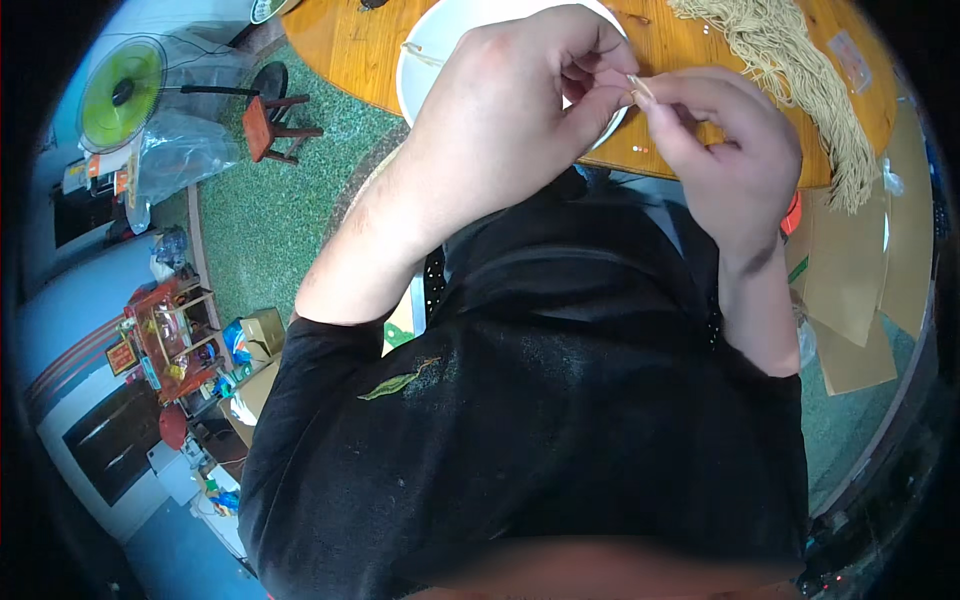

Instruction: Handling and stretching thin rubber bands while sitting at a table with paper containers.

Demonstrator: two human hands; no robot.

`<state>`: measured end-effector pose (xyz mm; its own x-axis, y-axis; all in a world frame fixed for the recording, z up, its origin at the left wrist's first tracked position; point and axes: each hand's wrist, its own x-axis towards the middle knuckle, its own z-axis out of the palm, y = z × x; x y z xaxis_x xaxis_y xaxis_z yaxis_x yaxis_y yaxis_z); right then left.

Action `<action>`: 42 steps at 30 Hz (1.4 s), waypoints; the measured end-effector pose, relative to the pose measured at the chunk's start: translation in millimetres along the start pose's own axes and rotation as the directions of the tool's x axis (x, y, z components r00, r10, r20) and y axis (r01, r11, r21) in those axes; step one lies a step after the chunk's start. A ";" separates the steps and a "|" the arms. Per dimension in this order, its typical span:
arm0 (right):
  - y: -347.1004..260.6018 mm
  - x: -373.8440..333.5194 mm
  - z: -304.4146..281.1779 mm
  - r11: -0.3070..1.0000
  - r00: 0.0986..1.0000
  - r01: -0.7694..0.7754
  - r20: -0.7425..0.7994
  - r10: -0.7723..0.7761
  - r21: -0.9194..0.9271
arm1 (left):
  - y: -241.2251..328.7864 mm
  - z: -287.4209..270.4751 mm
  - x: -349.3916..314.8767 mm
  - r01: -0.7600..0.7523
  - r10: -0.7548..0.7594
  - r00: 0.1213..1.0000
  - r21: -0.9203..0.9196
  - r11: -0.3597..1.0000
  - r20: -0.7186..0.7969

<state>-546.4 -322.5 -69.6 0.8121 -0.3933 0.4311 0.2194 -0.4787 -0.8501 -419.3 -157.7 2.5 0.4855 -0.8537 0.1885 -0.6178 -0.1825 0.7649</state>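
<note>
My left hand [535, 95] and my right hand [735, 135] meet above the table, fingertips close together. Between them they pinch a thin pale strand [640, 87], which looks like the beige cord nearby; its ends are hidden by the fingers. Beneath my left hand stands a white basin [412, 88], with a pale strand [422, 54] lying at its left side. To the right of my hands, a thick bundle of beige cords [790, 75] spreads over the table and hangs past its edge. Small white bits [640, 149] lie near the basin.
The round wooden table [345, 50] has a small clear packet [850, 62] at its right. Flattened cardboard [850, 270] leans below on the right. A red stool [268, 130] and a green fan [122, 92] stand at the left, beyond a shelf [170, 335] of goods.
</note>
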 end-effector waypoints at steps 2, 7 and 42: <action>7.2 1.5 1.2 0.891 0.919 0.375 -0.028 -0.394 -0.255 | 3.9 -4.2 1.1 -0.018 0.018 1.000 -0.005 1.000 -0.003; 25.7 -4.4 8.3 0.780 0.813 0.537 -0.052 -0.580 -0.321 | -27.9 8.7 -2.9 -0.203 0.202 0.978 -0.022 0.979 -0.044; 36.2 -6.3 10.6 0.566 0.599 0.759 0.002 -0.801 -0.321 | -36.7 -5.4 10.3 -0.368 0.347 0.913 0.063 0.928 0.217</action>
<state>-537.8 -329.1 -106.3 0.3114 0.1495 0.9385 0.5672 -0.8216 -0.0573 -388.3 -157.2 -20.2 0.0949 -0.9480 0.3037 -0.7909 0.1135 0.6014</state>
